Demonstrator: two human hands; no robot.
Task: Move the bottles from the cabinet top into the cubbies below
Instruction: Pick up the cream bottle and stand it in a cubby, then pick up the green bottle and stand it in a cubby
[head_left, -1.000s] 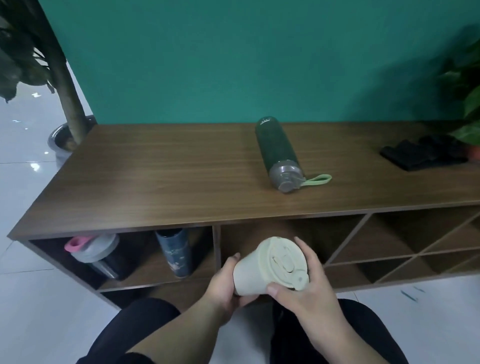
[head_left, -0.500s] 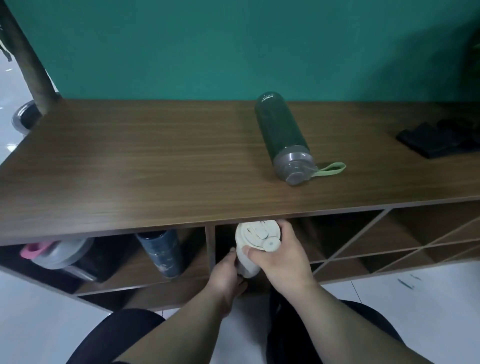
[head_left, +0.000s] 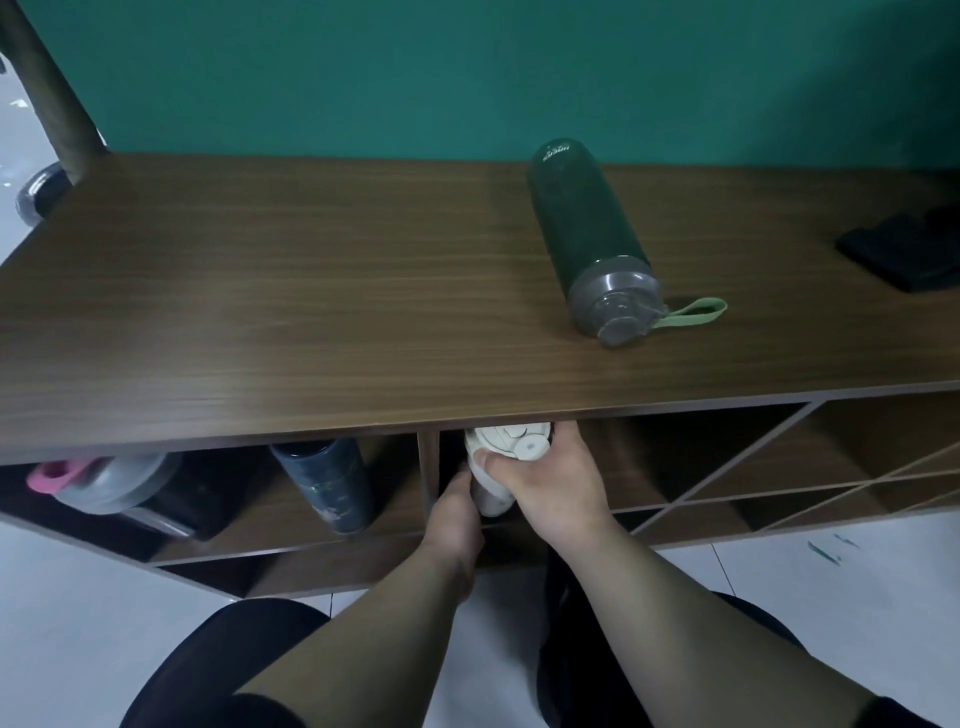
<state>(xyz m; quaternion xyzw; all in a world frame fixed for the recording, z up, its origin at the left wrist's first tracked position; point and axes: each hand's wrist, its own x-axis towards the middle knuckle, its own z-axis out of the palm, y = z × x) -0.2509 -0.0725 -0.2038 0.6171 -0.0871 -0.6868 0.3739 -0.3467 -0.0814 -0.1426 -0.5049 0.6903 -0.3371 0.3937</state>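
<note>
A cream bottle (head_left: 506, 447) stands at the mouth of the middle cubby, its lid just under the cabinet top's edge (head_left: 311, 421). My right hand (head_left: 550, 483) wraps its upper body and lid. My left hand (head_left: 454, 512) is at its lower left side, fingers against the base. A dark green bottle (head_left: 587, 234) with a grey cap and a light green strap lies on its side on the cabinet top, cap toward me. In the left cubby stand a dark blue bottle (head_left: 327, 483) and a black bottle with a grey and pink lid (head_left: 104, 480).
A vertical divider (head_left: 428, 467) separates the left cubby from the middle one. To the right are diagonal-slatted cubbies (head_left: 779, 467). A black folded item (head_left: 904, 249) lies at the top's right end. A plant trunk and pot (head_left: 47, 104) stand at the far left. White tiled floor lies below.
Both hands carried the cream bottle forward and up from in front of the cabinet into the mouth of the middle cubby. The view has come closer to the cabinet.
</note>
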